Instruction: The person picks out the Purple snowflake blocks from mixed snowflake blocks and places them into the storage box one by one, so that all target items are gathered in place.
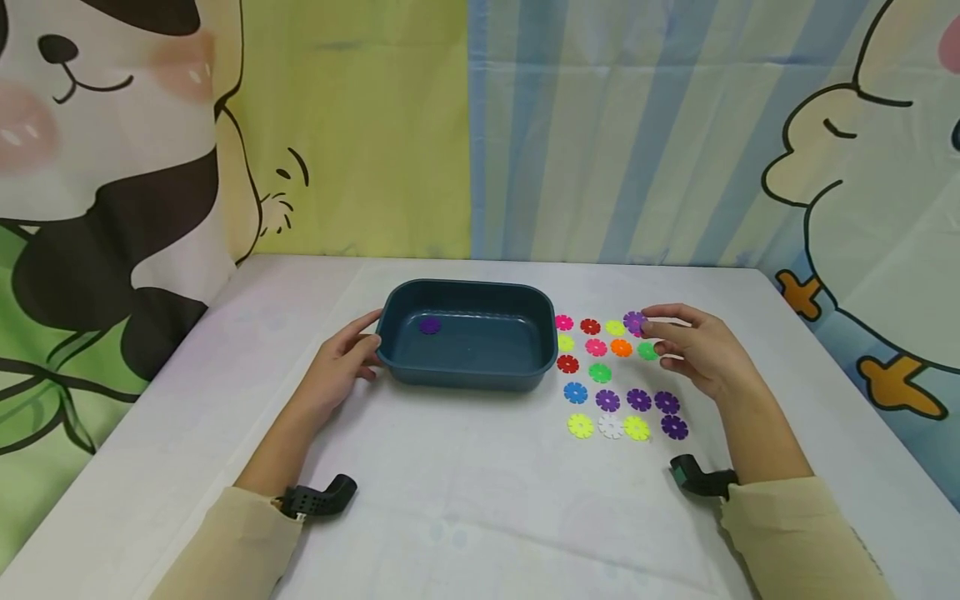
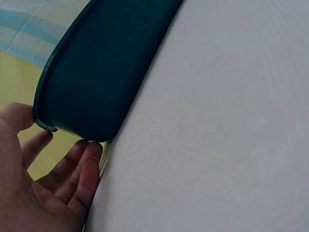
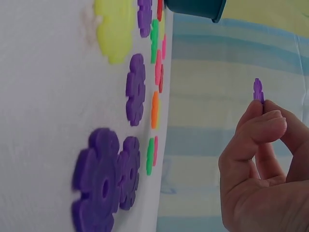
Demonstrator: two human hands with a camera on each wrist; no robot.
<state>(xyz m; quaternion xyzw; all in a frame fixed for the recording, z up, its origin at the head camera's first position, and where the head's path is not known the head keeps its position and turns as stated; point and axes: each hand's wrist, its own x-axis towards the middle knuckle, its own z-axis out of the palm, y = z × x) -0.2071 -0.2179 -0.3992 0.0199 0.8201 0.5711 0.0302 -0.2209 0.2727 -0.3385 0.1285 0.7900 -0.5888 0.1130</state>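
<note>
A dark teal plastic basin [image 1: 465,375] stands on the white table, with one purple snowflake disc [image 1: 430,326] on its floor. My left hand [image 1: 337,364] holds the basin's left end, thumb and fingers at the rim, as the left wrist view shows close up. My right hand [image 1: 693,350] pinches another purple snowflake disc [image 3: 258,90] between thumb and fingertip, raised above the table. Beneath and beside that hand lie several flat notched discs, among them a green disc [image 1: 647,351], an orange disc [image 1: 621,347] and a purple disc [image 1: 667,402].
More discs lie in loose rows right of the basin, such as a blue disc [image 1: 576,393], a white disc [image 1: 611,427] and a yellow disc [image 1: 580,426]. A cartoon-printed curtain [image 1: 585,133] hangs behind the table [image 1: 465,492]. Each wrist wears a black camera band.
</note>
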